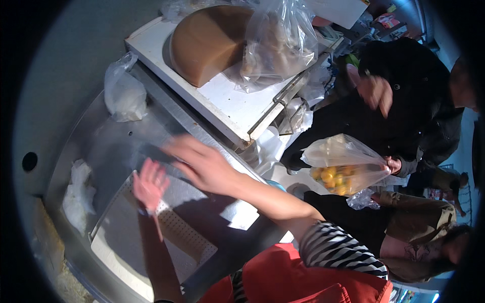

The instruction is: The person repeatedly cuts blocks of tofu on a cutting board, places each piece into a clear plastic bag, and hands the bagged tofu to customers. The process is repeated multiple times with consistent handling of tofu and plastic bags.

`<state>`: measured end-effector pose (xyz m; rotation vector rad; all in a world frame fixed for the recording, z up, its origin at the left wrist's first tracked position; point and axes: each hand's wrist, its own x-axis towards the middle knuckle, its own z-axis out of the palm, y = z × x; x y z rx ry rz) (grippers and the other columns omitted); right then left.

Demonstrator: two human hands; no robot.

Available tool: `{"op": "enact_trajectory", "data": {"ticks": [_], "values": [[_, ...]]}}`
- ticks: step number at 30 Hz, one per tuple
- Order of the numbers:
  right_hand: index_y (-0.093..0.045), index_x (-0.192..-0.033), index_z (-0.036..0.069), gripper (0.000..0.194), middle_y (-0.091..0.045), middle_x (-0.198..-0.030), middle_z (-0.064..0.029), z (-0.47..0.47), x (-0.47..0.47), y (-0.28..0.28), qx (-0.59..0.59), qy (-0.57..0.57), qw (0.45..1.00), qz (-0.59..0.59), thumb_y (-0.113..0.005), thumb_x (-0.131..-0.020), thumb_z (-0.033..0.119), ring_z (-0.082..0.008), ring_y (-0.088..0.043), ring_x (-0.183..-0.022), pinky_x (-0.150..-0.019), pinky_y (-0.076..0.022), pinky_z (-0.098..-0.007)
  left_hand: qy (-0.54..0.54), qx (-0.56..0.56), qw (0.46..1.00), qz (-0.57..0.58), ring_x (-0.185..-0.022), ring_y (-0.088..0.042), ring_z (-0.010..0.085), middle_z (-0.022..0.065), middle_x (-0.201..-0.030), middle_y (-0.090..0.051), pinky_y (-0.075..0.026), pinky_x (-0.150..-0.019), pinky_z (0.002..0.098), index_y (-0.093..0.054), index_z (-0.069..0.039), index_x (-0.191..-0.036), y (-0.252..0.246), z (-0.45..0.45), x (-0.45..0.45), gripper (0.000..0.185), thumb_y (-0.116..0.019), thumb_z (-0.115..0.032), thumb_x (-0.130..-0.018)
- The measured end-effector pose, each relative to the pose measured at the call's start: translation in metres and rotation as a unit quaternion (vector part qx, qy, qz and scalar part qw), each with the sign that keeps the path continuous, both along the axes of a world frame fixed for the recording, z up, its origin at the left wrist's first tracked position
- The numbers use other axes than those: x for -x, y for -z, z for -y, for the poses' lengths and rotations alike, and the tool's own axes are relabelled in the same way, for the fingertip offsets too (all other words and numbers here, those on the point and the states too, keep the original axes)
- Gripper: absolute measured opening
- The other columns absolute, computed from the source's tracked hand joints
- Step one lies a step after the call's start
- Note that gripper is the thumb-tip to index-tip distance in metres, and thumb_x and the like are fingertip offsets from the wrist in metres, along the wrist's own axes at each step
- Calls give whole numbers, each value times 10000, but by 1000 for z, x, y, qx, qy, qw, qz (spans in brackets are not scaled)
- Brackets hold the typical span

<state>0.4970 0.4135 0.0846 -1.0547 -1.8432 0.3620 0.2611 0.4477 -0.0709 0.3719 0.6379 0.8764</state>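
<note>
My left hand (151, 185) is raised over the edge of a white perforated plastic basket (185, 231), fingers spread and nothing seen in it. Beside and above it, my right hand (199, 163) reaches across the stainless steel counter (159, 121). It is blurred by motion; its thumb stands away from the fingers, and I see nothing held. Shadows of the arms fall over the basket and counter. A tied clear plastic bag with pale contents (126, 92) rests on the counter beyond my hands. A crumpled white plastic bag (79, 195) lies to the left.
A raised white board (231, 102) carries a large cut block of smooth brown food (208, 41) and a clear bag of pale food (280, 53). Across the counter, a person in black (409, 102) holds a bag of orange fruit (337, 178). Another person (420, 216) stands alongside.
</note>
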Motion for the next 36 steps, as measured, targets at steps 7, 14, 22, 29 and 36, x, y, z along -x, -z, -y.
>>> {"op": "enact_trajectory", "data": {"ticks": [7,14,22,29,36], "values": [[-646,-870,17,82,-643,-756,-43,208,-87,17,414,259,866,-107,-610,-846,87,-112,-602,-658,-591,-479,-251,92,152,981,72,-1171,-470,308,174,-1323,-442,-376,-982,462,-355,-50,-1343,-58,294,-14,574,-360,-457,-938],[-619,-893,-10,74,-609,-737,-88,216,-47,27,338,-10,940,-45,-598,-828,18,-127,-577,-590,-538,-446,-244,61,10,985,-163,-995,-558,205,105,-1106,-570,-437,-897,342,-471,-14,-1228,-90,334,-53,461,-469,-364,-928],[-505,-1170,16,417,-549,-1120,-172,193,92,88,167,-144,965,140,-636,-787,115,-345,-515,-1052,-891,-425,-397,-171,-190,597,-760,-1192,-421,350,206,-1310,-427,-327,-993,451,-381,-36,-1331,-41,323,69,517,-486,-306,-902],[-247,-1425,121,694,-166,-1504,-72,186,187,163,180,-126,919,328,-517,-852,404,-258,-120,-1394,-1086,-98,-536,-22,-260,439,-860,-1365,-182,344,125,-1472,-241,-172,-1038,591,-284,-68,-1405,19,285,110,702,-493,-429,-840],[-245,-1429,164,669,-169,-1506,-32,179,195,180,141,-80,912,376,-463,-863,446,-238,-125,-1394,-1074,-93,-569,-41,-295,431,-852,-1362,-215,315,95,-1452,-303,-100,-1046,615,-356,-86,-1380,28,271,107,660,-443,-474,-853]]}}
